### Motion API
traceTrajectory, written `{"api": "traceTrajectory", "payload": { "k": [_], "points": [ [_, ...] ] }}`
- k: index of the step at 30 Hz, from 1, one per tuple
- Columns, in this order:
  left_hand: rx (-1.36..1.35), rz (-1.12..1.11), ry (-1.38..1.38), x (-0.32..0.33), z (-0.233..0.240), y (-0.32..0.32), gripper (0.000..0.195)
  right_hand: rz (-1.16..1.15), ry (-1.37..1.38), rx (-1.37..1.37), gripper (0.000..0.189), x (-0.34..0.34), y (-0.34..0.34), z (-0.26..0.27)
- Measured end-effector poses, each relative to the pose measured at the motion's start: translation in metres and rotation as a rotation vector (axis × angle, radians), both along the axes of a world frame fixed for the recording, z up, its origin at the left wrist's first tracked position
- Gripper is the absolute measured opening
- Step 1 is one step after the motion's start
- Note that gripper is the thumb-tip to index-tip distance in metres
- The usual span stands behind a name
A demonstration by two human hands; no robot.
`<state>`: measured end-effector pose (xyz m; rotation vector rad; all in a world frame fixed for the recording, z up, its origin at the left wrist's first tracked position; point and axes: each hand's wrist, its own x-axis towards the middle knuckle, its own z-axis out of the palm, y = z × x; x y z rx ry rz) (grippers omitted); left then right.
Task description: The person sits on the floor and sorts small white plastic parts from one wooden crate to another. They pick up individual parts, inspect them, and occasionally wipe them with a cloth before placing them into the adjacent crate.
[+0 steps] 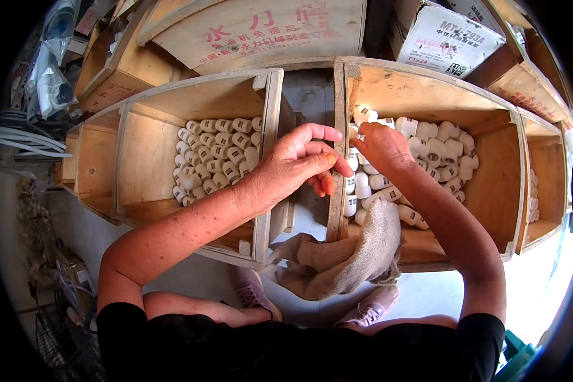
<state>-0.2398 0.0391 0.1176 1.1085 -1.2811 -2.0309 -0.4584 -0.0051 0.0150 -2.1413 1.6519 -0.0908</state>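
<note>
My left hand [310, 157] hangs over the gap between two wooden boxes, its fingers loosely bent and apart, with nothing in them. Inside the right wooden box [492, 191], my right hand [384, 145] reaches down among loose white plastic pipe fittings [427, 130] at the box's left side. Its fingertips are beside a brightly lit white fitting [364, 114]; the grip itself is hidden by the hand. In the left wooden box [148, 153], white pipe fittings [219, 153] lie in close rows. A beige cloth [348, 258] drapes over the right box's front left corner.
A printed wooden crate [267, 33] stands behind the gap, with a white cardboard carton [451, 38] to its right. More wooden boxes [544, 191] flank both sides. Plastic-wrapped pipes [52, 71] and thin white tubes [28, 141] are at the left. My shoes [370, 305] are below the cloth.
</note>
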Motion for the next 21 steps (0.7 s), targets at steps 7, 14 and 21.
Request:
{"api": "traceTrajectory", "payload": {
  "k": [7, 14, 21],
  "points": [
    [-0.008, -0.002, -0.018, 0.003, 0.003, -0.001, 0.033, -0.002, -0.020, -0.028, 0.027, -0.005, 0.000, -0.004],
    [-0.075, 0.093, 0.024, 0.020, 0.011, -0.012, 0.030, -0.004, -0.011, -0.017, 0.028, -0.009, 0.001, 0.004],
    [-0.299, 0.182, -0.173, 0.065, 0.019, -0.038, 0.023, -0.073, -0.056, -0.061, 0.025, -0.034, -0.006, 0.020]
  ]
}}
